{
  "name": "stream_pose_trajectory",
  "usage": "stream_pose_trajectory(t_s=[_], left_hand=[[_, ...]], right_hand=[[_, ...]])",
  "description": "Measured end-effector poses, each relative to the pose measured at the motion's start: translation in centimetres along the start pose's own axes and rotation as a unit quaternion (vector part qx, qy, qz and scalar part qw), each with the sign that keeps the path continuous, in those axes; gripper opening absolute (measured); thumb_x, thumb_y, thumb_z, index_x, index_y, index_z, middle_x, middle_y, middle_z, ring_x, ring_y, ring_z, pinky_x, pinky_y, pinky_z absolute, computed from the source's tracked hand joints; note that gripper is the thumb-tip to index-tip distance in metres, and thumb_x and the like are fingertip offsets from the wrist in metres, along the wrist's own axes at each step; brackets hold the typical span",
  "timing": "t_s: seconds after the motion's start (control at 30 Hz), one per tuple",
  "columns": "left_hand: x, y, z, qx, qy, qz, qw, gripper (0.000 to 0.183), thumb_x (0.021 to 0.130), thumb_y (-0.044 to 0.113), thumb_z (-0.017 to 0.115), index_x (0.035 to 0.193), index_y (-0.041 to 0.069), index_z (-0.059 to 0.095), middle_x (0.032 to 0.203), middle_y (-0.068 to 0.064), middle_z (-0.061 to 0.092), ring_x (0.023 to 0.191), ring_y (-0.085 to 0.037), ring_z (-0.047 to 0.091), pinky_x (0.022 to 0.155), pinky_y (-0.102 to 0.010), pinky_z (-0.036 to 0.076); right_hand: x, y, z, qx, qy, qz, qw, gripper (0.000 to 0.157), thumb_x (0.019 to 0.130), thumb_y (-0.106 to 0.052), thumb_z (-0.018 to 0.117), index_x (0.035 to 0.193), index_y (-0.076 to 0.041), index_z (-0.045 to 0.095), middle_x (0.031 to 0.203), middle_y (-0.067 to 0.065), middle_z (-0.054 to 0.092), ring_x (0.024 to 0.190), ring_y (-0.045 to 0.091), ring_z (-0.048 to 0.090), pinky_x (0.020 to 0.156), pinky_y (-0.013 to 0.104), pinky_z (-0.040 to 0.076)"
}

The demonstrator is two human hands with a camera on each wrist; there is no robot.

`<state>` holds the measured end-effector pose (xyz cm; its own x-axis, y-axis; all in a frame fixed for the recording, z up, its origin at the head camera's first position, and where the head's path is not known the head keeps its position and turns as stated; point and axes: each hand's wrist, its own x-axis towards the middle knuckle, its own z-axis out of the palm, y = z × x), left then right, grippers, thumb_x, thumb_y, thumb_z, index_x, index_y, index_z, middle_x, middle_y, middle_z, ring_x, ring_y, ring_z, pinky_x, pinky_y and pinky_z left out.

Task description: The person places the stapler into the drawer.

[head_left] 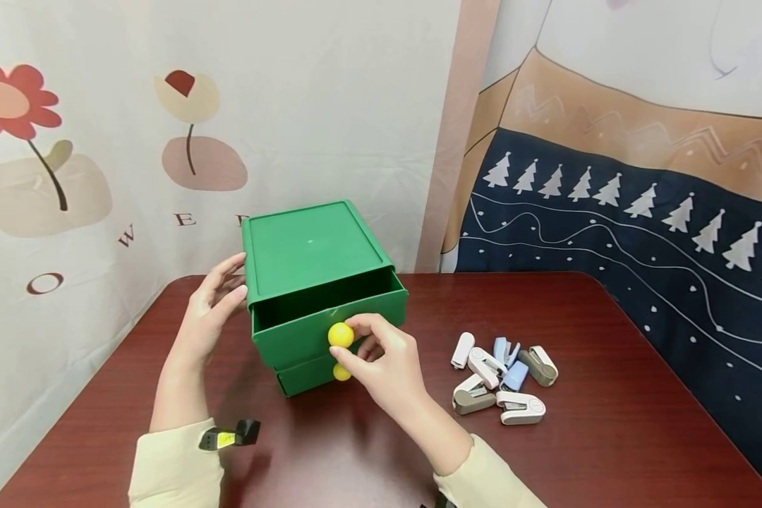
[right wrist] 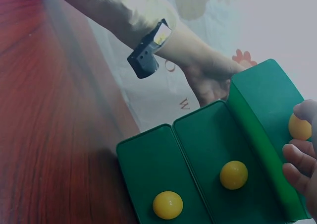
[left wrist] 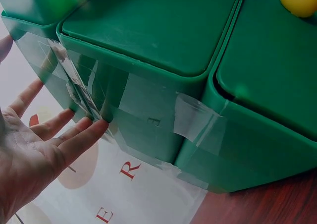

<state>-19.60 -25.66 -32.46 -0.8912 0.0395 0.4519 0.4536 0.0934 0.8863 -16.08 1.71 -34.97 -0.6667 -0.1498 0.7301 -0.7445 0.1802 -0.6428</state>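
Observation:
A green drawer cabinet point(head_left: 314, 247) stands on the table with its top drawer point(head_left: 298, 330) pulled partway out; the visible part of its inside is bare. My right hand point(head_left: 390, 360) pinches the top drawer's round yellow knob point(head_left: 341, 334) between thumb and fingers. Two lower drawers sit closed, with the middle knob point(right wrist: 234, 175) and the bottom knob point(right wrist: 168, 205) showing in the right wrist view. At the cabinet's left side is my left hand point(head_left: 211, 307), its fingers spread and fingertips against the wall, where clear tape point(left wrist: 198, 117) is stuck.
Several small staplers in white, grey and blue, one a white stapler point(head_left: 522, 408), lie in a cluster on the reddish-brown table point(head_left: 609, 423), right of the cabinet. Printed curtains point(head_left: 343, 106) hang close behind the table and cabinet.

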Motion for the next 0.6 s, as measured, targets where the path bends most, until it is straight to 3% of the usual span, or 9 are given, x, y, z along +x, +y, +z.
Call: stream_pose_trajectory(t_s=[0.6], left_hand=[[0.0, 0.0, 0.0, 0.008, 0.001, 0.002, 1.0000, 0.047, 0.099, 0.010, 0.049, 0.145, 0.012, 0.042, 0.135, -0.003, 0.046, 0.118, -0.015, 0.046, 0.083, -0.019, 0.045]], right_hand=[[-2.0, -1.7, -2.0, -0.007, -0.012, -0.030, 0.999, 0.035, 0.071, -0.010, 0.085, 0.099, -0.014, 0.065, 0.076, -0.007, 0.064, 0.059, 0.003, 0.052, 0.054, 0.017, 0.045]])
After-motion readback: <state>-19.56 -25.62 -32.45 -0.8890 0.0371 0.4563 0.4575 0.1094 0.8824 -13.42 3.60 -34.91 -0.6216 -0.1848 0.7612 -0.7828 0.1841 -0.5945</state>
